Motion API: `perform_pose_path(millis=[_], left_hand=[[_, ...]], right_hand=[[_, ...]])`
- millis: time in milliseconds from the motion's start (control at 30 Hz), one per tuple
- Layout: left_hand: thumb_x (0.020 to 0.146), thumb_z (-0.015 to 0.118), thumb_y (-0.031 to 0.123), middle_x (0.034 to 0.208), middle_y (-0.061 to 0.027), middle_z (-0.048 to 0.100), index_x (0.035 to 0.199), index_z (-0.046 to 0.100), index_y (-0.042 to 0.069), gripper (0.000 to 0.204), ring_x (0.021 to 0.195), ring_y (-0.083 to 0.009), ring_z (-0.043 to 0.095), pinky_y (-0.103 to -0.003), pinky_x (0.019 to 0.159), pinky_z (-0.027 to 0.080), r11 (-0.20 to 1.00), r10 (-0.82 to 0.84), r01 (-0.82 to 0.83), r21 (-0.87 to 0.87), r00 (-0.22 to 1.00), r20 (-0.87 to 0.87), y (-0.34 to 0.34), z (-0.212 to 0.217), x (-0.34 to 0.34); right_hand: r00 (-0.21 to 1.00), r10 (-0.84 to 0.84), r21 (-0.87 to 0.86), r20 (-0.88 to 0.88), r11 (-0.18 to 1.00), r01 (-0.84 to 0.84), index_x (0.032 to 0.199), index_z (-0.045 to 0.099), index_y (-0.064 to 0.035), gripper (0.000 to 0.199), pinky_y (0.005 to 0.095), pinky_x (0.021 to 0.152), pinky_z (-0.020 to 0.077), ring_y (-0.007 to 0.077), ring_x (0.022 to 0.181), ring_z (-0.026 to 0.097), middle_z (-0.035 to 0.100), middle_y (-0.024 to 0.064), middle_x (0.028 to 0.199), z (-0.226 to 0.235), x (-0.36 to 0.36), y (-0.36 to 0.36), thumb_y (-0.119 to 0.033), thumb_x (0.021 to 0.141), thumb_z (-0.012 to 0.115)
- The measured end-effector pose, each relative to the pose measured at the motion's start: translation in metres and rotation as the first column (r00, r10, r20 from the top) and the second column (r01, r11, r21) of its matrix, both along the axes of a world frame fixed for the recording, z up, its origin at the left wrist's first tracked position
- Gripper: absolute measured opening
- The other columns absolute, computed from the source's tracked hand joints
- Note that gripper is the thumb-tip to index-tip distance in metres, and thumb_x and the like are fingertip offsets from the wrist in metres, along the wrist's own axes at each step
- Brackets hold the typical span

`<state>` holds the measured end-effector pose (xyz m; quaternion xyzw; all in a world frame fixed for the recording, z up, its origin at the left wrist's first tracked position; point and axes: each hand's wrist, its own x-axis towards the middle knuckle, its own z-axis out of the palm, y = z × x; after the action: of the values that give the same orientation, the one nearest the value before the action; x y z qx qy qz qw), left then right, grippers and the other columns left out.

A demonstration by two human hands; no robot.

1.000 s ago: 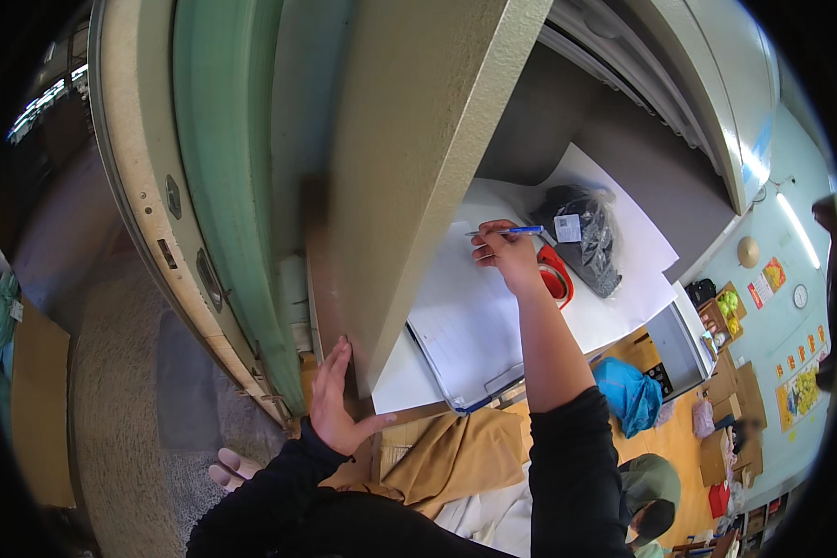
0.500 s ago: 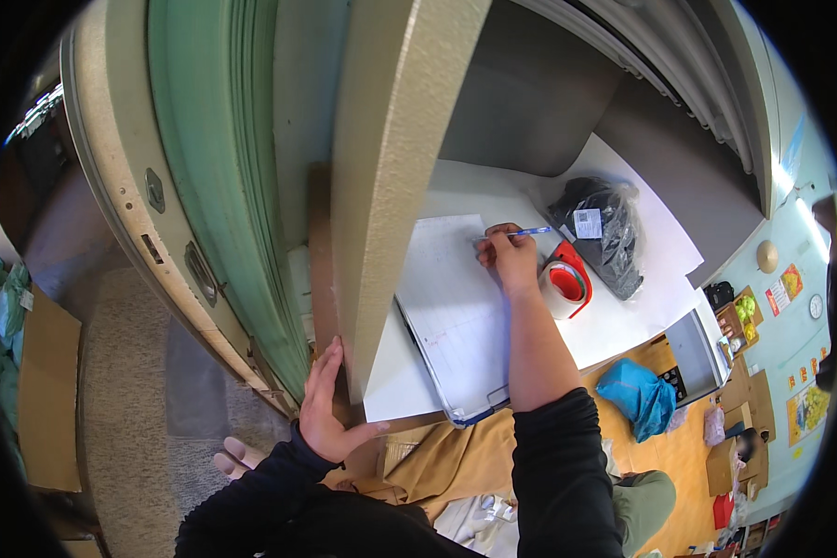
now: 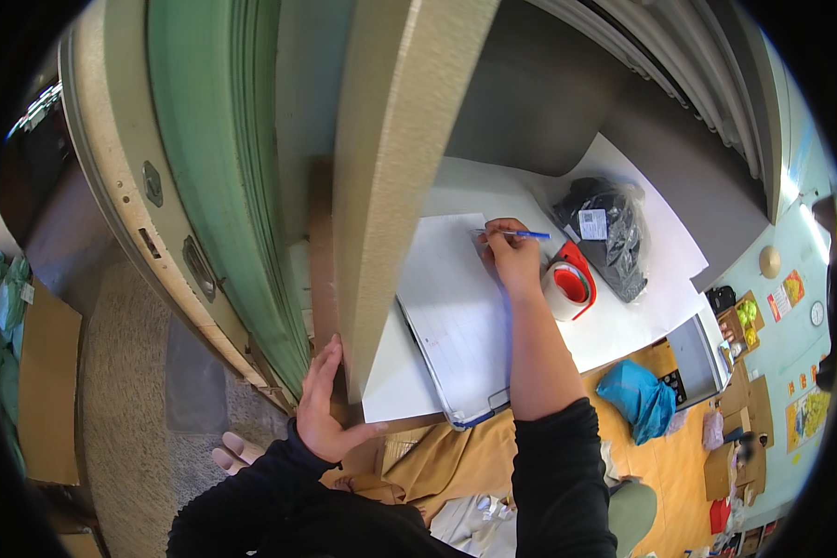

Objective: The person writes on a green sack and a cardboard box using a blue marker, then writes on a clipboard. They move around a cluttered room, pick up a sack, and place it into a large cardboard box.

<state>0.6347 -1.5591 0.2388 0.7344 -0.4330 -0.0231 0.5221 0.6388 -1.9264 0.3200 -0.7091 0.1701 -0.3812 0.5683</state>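
My right hand (image 3: 511,258) pinches a blue pen (image 3: 534,234) above the upper right of a white paper sheet (image 3: 456,307). Under the sheet lies a clipboard (image 3: 476,415), its clip end toward me. The paper carries faint lines and marks too small to read. Just right of my right hand sits a red tape dispenser (image 3: 578,264) with a roll of tape. My left hand (image 3: 323,409) rests with fingers stretched against the near left corner of the white-covered tabletop (image 3: 395,400), beside a cream upright post (image 3: 395,177).
Beyond the dispenser lies a clear plastic bag (image 3: 614,232) with something dark inside. A green and cream door (image 3: 205,186) stands left. A blue bag (image 3: 637,398) sits right of the table, near an open drawer (image 3: 697,363). Cardboard boxes (image 3: 51,386) stand at far left.
The pen has swung slightly, its rear end now lower and its tip showing over the paper. My left hand stays at the table corner.
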Motion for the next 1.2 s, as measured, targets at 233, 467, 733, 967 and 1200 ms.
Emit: perform_pose_path(millis=[233, 467, 733, 967, 1200], left_hand=[[0.064, 0.089, 0.030, 0.151, -0.0280, 0.030, 0.150, 0.025, -0.001, 0.111, 0.140, -0.0422, 0.033, -0.047, 0.113, 0.030, 1.000, 0.008, -0.007, -0.017, 0.998, 0.060, 0.000, 0.003, -0.001], [0.064, 0.089, 0.029, 0.152, -0.0276, 0.030, 0.149, 0.026, -0.001, 0.111, 0.140, -0.0421, 0.033, -0.047, 0.113, 0.030, 1.000, 0.017, -0.016, -0.009, 0.997, 0.075, 0.000, 0.004, -0.002], [0.064, 0.089, 0.029, 0.152, -0.0273, 0.030, 0.150, 0.026, -0.001, 0.111, 0.140, -0.0413, 0.033, -0.046, 0.113, 0.031, 1.000, 0.005, -0.003, -0.023, 0.998, 0.066, -0.001, 0.003, -0.001], [0.064, 0.088, 0.030, 0.149, -0.0263, 0.033, 0.148, 0.029, -0.001, 0.107, 0.139, -0.0425, 0.032, -0.046, 0.113, 0.029, 0.999, 0.006, -0.004, -0.039, 0.998, 0.056, -0.001, 0.002, -0.001], [0.066, 0.086, 0.032, 0.144, -0.0250, 0.039, 0.143, 0.034, -0.005, 0.099, 0.140, -0.0443, 0.029, -0.047, 0.116, 0.023, 0.997, -0.002, 0.002, -0.079, 1.000, 0.007, -0.002, 0.002, -0.001]], right_hand=[[0.966, 0.126, 0.006, -0.227, 0.992, -0.129, 0.089, 0.064, -0.0024, 0.008, 0.0206, 0.043, 0.0327, 0.0071, 0.046, 0.045, 0.068, 0.0101, 0.074, 0.003, -0.004, 0.005, -0.009, 0.087, 0.060], [0.962, 0.092, -0.049, -0.258, 0.993, -0.109, 0.085, 0.066, -0.0008, 0.009, 0.0249, 0.064, 0.0459, 0.0127, 0.066, 0.062, 0.070, 0.0096, 0.074, -0.001, -0.001, 0.006, -0.008, 0.083, 0.061], [0.966, 0.070, -0.109, -0.247, 0.989, -0.099, 0.085, 0.066, -0.0011, 0.009, 0.0249, 0.063, 0.0459, 0.0124, 0.065, 0.062, 0.070, 0.0083, 0.073, -0.005, 0.001, 0.006, -0.009, 0.083, 0.063], [0.965, 0.070, -0.108, -0.255, 0.989, -0.101, 0.086, 0.066, -0.0004, 0.010, 0.0253, 0.063, 0.0461, 0.0123, 0.065, 0.062, 0.069, 0.0090, 0.073, -0.006, 0.001, 0.005, -0.009, 0.084, 0.063], [0.963, 0.040, -0.113, -0.265, 0.991, -0.073, 0.086, 0.066, 0.0003, 0.011, 0.0256, 0.064, 0.0473, 0.0131, 0.067, 0.064, 0.070, 0.0096, 0.073, -0.007, 0.001, 0.005, -0.010, 0.085, 0.063]])
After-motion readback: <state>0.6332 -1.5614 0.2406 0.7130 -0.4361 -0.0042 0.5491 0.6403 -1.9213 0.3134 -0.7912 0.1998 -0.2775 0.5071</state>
